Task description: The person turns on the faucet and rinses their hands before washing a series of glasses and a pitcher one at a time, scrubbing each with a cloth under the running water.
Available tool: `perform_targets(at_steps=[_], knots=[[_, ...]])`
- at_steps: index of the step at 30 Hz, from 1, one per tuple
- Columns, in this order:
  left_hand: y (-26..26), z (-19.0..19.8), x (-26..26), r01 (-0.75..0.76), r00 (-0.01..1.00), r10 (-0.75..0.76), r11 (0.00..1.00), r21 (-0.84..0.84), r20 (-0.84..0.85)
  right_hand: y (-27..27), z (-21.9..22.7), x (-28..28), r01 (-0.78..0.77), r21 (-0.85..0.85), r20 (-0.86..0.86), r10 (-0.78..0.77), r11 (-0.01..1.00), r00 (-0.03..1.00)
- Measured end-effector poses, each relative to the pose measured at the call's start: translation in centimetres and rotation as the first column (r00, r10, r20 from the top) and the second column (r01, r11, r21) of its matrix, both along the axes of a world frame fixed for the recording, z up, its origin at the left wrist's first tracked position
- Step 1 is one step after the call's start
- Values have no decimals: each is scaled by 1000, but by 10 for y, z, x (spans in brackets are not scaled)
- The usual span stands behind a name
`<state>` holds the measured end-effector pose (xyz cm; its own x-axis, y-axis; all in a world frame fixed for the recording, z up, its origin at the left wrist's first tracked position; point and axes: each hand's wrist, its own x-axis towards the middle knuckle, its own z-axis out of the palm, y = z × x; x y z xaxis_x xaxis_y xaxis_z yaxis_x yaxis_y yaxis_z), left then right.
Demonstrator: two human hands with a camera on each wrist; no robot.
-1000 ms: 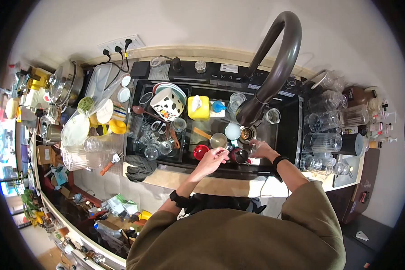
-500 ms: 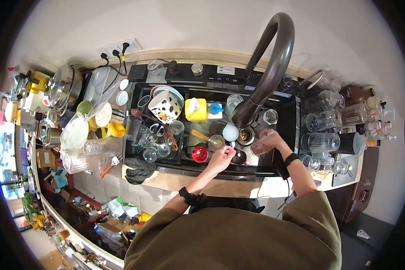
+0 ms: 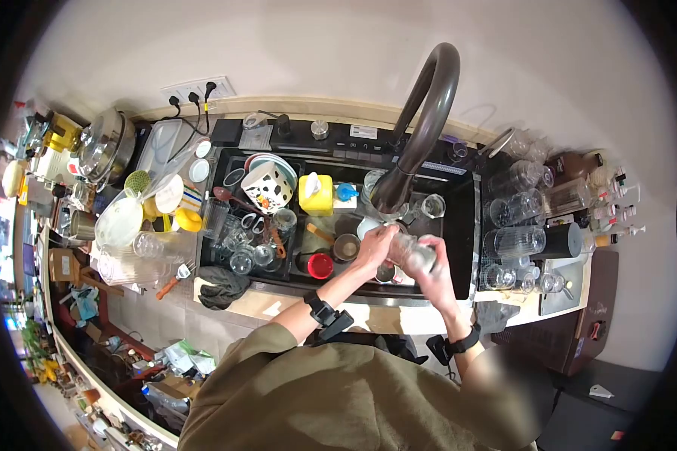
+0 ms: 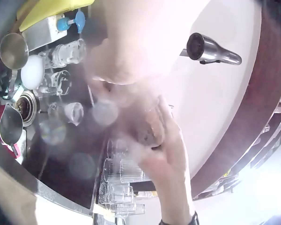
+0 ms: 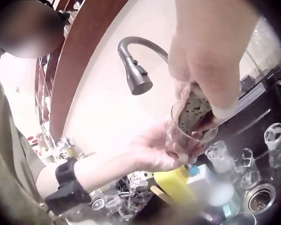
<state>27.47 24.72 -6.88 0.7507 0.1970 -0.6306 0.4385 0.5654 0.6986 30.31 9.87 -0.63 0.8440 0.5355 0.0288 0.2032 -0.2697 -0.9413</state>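
In the head view my left hand (image 3: pixel 376 246) and right hand (image 3: pixel 431 279) meet over the front of the dark sink. Between them is a clear drinking glass (image 3: pixel 402 249), blurred here. Seen from the right wrist, the left hand's fingers grip the glass (image 5: pixel 177 125) from below, its mouth facing the right hand. My right hand (image 5: pixel 208 61) pinches a dark, porous sponge (image 5: pixel 195 111), which reaches into the glass mouth. Below the hands are a red cup (image 3: pixel 320 265), a small steel pan (image 3: pixel 346 246) and a dark cup (image 3: pixel 385 273).
The tall black faucet (image 3: pixel 429 113) arches over the sink behind the hands. A yellow bottle (image 3: pixel 316 195) and a blue-topped pump bottle (image 3: pixel 346 193) stand at the sink's middle. Crowded glasses (image 3: pixel 515 240) line the right counter; a cow-spotted pot (image 3: pixel 267 188) sits left.
The right hand, earlier holding the glass off to the right, has come in to meet the left. The glass is now in the left hand's grip, with the sponge at its mouth.
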Motion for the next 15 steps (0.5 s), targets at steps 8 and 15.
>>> perform_targets(at_steps=[8, 15], knots=[[2, 17, -1, 239, 966, -237, 971, 7, -105, -17, 1, -2, -371, -354, 296, 480, 858, 826], [-20, 3, -9, 55, 998, -45, 959, 279, -41, -10, -15, -14, -199, 149, -481, 247, 969, 842]])
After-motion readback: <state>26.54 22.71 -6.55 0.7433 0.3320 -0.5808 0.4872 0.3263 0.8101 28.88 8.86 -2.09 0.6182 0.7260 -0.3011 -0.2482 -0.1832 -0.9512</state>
